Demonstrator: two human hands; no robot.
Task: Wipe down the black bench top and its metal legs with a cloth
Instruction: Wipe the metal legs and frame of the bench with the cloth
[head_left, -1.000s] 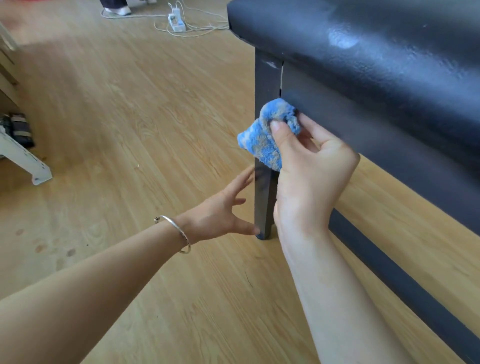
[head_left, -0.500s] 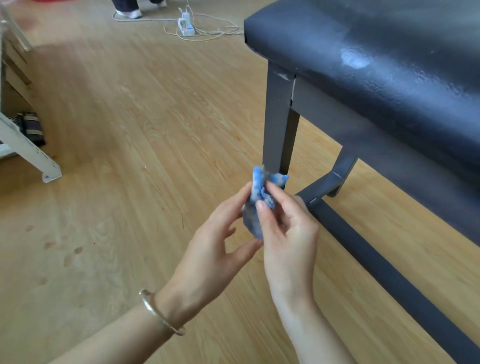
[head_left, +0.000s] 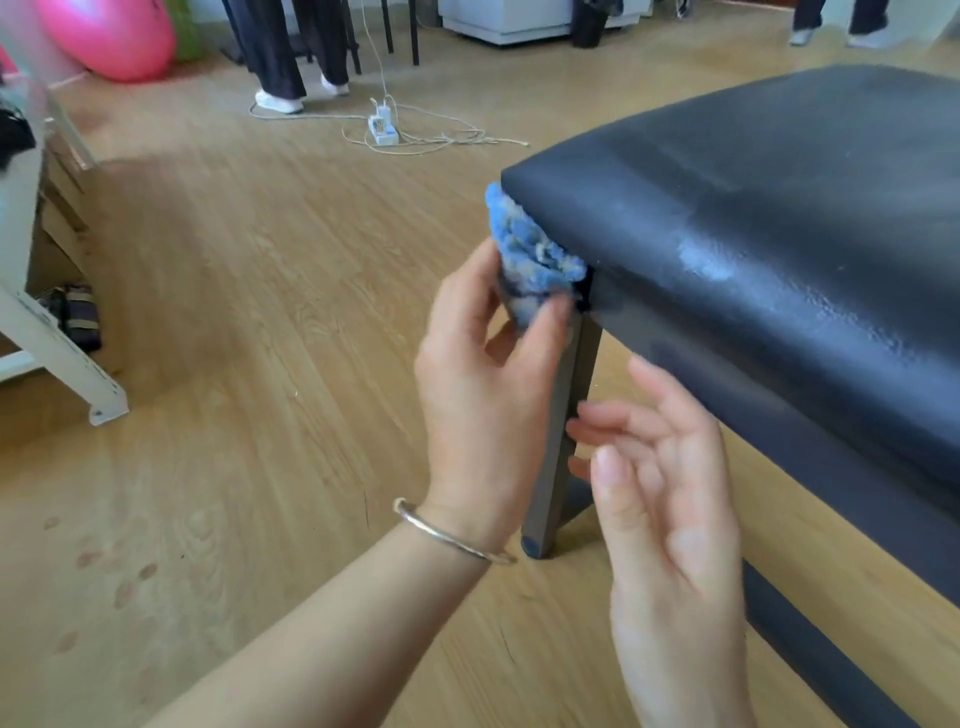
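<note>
The black padded bench top (head_left: 769, 208) fills the right side, with its near-left corner at mid-frame. A grey metal leg (head_left: 558, 441) drops from that corner to the floor. My left hand (head_left: 483, 374), with a silver bangle on the wrist, grips a bunched blue cloth (head_left: 524, 249) and holds it against the end edge of the bench, right at the corner above the leg. My right hand (head_left: 670, 499) hovers empty beside the leg, below the bench's long side, with its fingers loosely spread.
A low metal rail (head_left: 810, 649) runs along the wooden floor under the bench. A white frame foot (head_left: 67, 374) stands at the left. A power strip with loose cables (head_left: 384, 130) lies on the floor behind, near a person's feet (head_left: 280, 101) and a pink ball (head_left: 111, 36).
The cloth passed from both hands into my left hand alone, which raised it from beside the leg up to the bench corner. My right hand let go and dropped back.
</note>
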